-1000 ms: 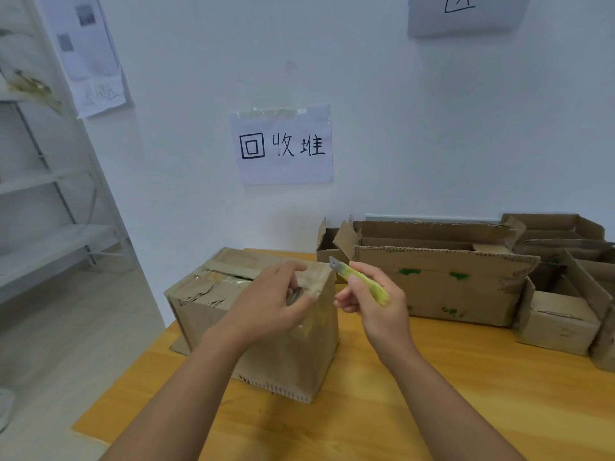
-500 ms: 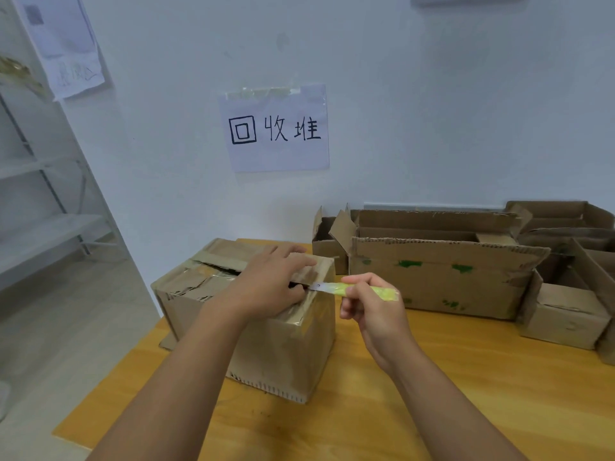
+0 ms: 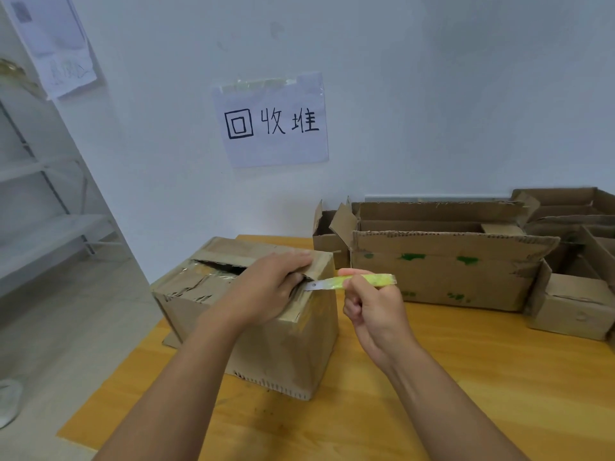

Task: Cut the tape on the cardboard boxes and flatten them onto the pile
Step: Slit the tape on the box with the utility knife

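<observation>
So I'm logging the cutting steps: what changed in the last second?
The right hand swung the yellow knife from pointing up to lying level and brought its blade to the taped box top's right edge, beside the left hand. The left hand stayed pressing on the box top; the box and the open boxes behind didn't move.

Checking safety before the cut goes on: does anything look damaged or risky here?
Yes: the taped box has a torn, gaping top seam, and the left hand rests on it right beside the blade of the knife.

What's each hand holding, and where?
Right hand pinches the yellow utility knife mid-handle. Left hand rests on the taped box top, gripping nothing.
</observation>
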The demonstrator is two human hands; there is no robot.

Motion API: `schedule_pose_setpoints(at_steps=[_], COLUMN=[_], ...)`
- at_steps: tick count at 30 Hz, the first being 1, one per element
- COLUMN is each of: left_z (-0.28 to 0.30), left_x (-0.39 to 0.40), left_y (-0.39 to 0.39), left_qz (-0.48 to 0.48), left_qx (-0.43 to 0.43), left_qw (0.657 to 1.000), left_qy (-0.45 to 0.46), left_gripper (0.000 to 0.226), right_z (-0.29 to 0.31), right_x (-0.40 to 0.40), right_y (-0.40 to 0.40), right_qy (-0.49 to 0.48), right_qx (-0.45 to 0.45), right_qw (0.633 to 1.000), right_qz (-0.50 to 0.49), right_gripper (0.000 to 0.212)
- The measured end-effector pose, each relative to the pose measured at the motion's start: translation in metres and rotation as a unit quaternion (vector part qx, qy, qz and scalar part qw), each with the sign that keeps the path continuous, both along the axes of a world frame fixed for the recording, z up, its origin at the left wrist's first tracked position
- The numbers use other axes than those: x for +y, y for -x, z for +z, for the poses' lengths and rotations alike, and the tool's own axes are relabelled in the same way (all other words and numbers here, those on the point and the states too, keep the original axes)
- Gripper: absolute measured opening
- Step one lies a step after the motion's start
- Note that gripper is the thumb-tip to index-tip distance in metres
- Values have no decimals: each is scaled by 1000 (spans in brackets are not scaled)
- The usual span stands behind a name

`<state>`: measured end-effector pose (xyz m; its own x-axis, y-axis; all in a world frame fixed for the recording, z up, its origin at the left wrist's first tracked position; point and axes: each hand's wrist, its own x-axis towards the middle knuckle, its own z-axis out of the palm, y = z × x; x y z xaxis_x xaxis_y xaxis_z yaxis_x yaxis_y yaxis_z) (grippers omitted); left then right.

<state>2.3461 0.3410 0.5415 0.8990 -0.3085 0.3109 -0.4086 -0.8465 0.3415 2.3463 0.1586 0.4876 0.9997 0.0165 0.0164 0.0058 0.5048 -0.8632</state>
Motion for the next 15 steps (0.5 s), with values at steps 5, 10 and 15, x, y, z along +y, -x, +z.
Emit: schedule_pose_setpoints(at_steps=[5,10,15], left_z=[-3,-5,-4], left_x=[1,2,1], left_y=[-2,-2,-2], left_qz=[5,-3,-2], left_qx=[-9,-14,-18], left_qw=[1000,1000,1000], left_qy=[0,5,8], left_gripper=[41,41,39], right_z=[2,3,3], right_x=[2,2,9], right_y=[-3,-9,-16], right_qy=[14,31,27], right_qx=[18,25,39], right_qw=[1000,999,998], right_qz=[-4,-5,-29], right_gripper=[17,15,11])
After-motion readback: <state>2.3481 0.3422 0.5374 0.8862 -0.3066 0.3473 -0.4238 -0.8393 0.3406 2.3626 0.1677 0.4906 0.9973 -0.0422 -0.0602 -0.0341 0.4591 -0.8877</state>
